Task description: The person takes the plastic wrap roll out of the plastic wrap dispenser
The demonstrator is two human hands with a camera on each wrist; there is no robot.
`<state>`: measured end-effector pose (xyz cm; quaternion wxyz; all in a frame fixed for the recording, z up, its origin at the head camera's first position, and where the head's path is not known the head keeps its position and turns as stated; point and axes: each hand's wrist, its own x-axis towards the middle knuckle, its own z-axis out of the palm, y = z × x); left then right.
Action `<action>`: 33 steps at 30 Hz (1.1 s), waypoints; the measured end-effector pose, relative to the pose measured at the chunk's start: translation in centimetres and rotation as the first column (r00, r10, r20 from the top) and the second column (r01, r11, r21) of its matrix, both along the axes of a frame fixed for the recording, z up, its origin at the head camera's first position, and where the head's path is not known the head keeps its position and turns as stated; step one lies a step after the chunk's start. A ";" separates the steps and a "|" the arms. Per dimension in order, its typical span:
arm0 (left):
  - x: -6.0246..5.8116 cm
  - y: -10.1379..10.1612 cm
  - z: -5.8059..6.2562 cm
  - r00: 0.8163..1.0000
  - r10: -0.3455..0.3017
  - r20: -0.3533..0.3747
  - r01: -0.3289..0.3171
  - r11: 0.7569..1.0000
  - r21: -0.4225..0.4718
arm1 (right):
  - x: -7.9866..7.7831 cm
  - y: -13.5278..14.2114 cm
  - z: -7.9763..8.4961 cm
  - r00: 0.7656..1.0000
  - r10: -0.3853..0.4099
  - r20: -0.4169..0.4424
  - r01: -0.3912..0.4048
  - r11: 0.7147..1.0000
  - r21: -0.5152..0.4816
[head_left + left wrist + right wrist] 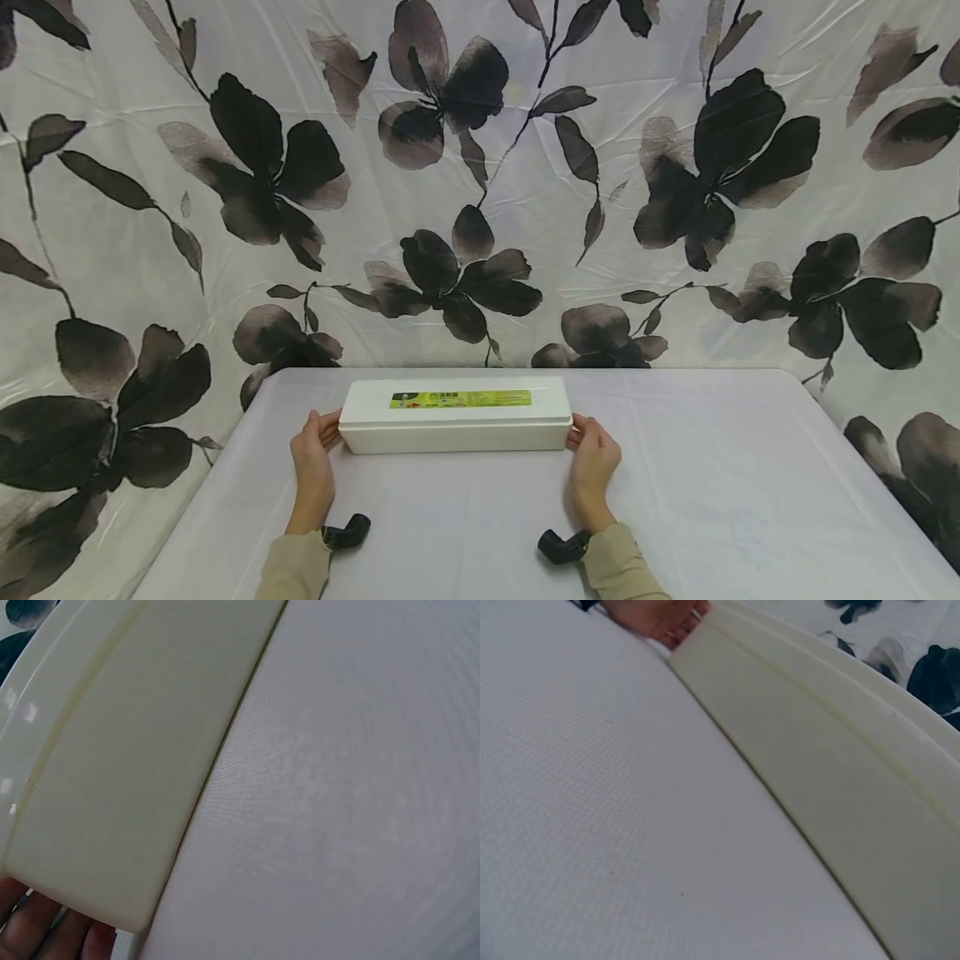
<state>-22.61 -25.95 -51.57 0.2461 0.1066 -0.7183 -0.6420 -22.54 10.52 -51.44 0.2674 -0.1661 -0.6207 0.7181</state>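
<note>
White box between both hands

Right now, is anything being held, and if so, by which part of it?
The white box, at its short ends: the left hand has its fingers at the left end, the right hand at the right. How firmly cannot be told.

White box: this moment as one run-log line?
white box: on table | left hand: at left end | right hand: at right end | yellow-green label: on top
</note>
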 end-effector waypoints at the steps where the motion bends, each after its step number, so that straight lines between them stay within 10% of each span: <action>1: 0.0 0.0 0.0 1.000 -0.004 0.001 0.004 1.000 -0.002 | 0.0 0.1 0.0 1.000 -0.005 0.000 0.005 1.000 0.001; 14: 0.1 0.7 0.5 0.995 -0.101 -0.011 0.102 0.995 0.017 | -0.5 1.0 0.2 0.996 -0.019 0.092 0.006 0.989 0.147; 33: -0.1 2.3 0.5 0.990 -0.140 0.015 0.141 0.989 -0.045 | -0.6 1.7 0.4 0.995 -0.062 0.083 0.055 0.995 0.086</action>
